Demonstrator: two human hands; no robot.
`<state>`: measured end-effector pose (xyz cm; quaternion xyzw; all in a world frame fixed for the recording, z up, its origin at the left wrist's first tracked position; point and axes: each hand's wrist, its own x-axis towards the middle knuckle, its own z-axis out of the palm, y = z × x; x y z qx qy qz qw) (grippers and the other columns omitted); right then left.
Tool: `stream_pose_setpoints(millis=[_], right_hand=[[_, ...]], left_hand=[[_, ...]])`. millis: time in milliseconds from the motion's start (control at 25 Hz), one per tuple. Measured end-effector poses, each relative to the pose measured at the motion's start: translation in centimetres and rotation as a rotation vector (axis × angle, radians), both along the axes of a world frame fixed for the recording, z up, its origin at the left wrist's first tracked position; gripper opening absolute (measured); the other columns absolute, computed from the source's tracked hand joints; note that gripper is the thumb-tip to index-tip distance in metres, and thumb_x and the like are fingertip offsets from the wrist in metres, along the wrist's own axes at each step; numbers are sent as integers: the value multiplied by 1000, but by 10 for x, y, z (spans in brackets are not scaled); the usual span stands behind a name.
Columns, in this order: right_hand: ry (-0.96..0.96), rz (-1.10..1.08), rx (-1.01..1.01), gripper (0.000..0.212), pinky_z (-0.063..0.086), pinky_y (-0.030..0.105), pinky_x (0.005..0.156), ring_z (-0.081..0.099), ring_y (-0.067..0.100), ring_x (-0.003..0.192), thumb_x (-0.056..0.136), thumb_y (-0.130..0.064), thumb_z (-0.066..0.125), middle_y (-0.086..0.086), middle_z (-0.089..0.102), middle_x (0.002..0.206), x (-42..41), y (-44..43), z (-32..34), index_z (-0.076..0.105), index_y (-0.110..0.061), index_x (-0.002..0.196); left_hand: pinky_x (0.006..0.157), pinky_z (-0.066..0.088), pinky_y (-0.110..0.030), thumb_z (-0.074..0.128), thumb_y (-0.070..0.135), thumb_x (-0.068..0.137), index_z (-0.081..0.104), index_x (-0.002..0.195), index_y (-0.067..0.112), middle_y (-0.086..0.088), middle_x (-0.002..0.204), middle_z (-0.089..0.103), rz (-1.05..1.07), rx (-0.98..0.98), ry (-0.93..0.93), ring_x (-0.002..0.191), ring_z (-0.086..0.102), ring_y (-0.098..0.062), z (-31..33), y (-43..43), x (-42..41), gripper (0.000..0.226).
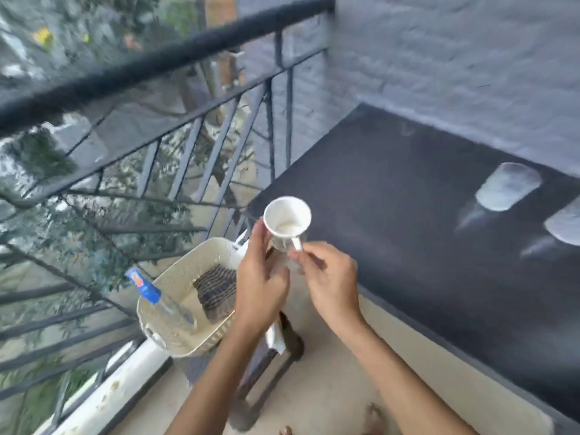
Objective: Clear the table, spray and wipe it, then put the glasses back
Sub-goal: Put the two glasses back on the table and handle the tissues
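Observation:
Both hands hold a white cup point(287, 219) over the near left corner of the dark table point(408, 215). My left hand point(262, 277) wraps the cup's side from below. My right hand point(326, 277) pinches its handle. The cup's mouth faces the camera and looks empty. Two pale glasses stand on the table at the right: one point(508, 191) further back, the other point(565, 229) cut off by the frame's edge. A cream plastic basket point(163, 321) sits left of my hands and holds a clear spray bottle with a blue label point(147, 287) and a dark striped cloth point(216, 291).
A black metal railing point(157, 89) runs along the left, with trees beyond it. A grey brick wall point(455, 58) stands behind the table. The basket rests on a dark stool or stand point(266, 365) on the beige balcony floor. My bare toes point(373, 417) show at the bottom.

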<state>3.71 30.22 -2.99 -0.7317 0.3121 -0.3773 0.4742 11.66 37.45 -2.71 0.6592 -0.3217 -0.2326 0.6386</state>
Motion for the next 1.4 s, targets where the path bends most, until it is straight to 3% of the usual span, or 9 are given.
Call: stream_pose_setpoints(millis=[240, 360, 480, 560, 720, 840, 960, 1160, 1400], right_hand=[[-186, -288, -59, 5, 49, 26, 62, 65, 24, 65, 81, -5, 69, 9, 67, 73, -71, -92, 113, 74, -4, 82], [-223, -376, -71, 7, 51, 24, 66, 65, 18, 67, 82, -6, 67, 5, 66, 75, -116, -130, 143, 73, -5, 85], [-241, -493, -106, 9, 50, 22, 68, 64, 14, 68, 84, -6, 66, 6, 67, 80, -168, -173, 155, 73, -5, 89], [-252, -577, -112, 10, 50, 25, 70, 66, 17, 72, 83, -4, 65, 8, 67, 80, -207, -207, 155, 74, -5, 89], [-194, -674, -111, 12, 50, 21, 71, 66, 14, 76, 84, -5, 65, -1, 67, 82, -291, -268, 133, 75, -11, 88], [-146, -731, -107, 13, 53, 27, 75, 65, 12, 80, 82, 0, 66, -9, 65, 87, -355, -312, 105, 74, -8, 89], [-68, -758, -66, 14, 54, 27, 75, 65, 11, 76, 81, 3, 66, -5, 65, 84, -417, -350, 73, 74, -5, 89], [29, -739, 71, 14, 42, 5, 63, 57, -7, 66, 82, 10, 61, 7, 58, 76, -467, -378, 24, 72, 3, 87], [124, -729, 192, 19, 49, 17, 66, 58, 10, 69, 81, 9, 62, -1, 59, 74, -468, -399, -51, 74, -5, 86]], left_hand=[[89, 47, -18, 38, -2, 63, 47, 128, 27, 21, 113, 62, -345, -187, -123, 110, 59, 7, 117, -115, -53, 71], [81, 48, -10, 38, -5, 66, 49, 122, 35, 27, 106, 64, -472, -221, -142, 103, 59, 12, 150, -164, -92, 70], [80, 53, -18, 44, -8, 71, 49, 126, 28, 19, 109, 64, -586, -223, -153, 98, 60, 13, 169, -218, -145, 66], [82, 54, -24, 49, 2, 66, 51, 113, 40, 23, 100, 66, -651, -211, -159, 93, 61, 10, 171, -258, -184, 60], [82, 52, -19, 52, 0, 71, 46, 107, 49, 19, 103, 64, -764, -109, -135, 95, 65, 2, 157, -328, -264, 61], [76, 51, -12, 54, 4, 69, 47, 114, 39, 8, 106, 64, -826, -61, -94, 87, 63, 9, 134, -376, -324, 58], [68, 46, -3, 53, -9, 78, 43, 121, 31, 12, 101, 62, -894, 36, -45, 78, 59, 18, 108, -417, -383, 60], [86, 53, -28, 55, 7, 55, 50, 111, 39, 6, 105, 68, -912, 247, 69, 94, 65, -6, 51, -458, -434, 64], [89, 55, -37, 55, 5, 65, 53, 109, 35, 8, 102, 69, -802, 449, 88, 101, 65, -14, -8, -478, -445, 53]])
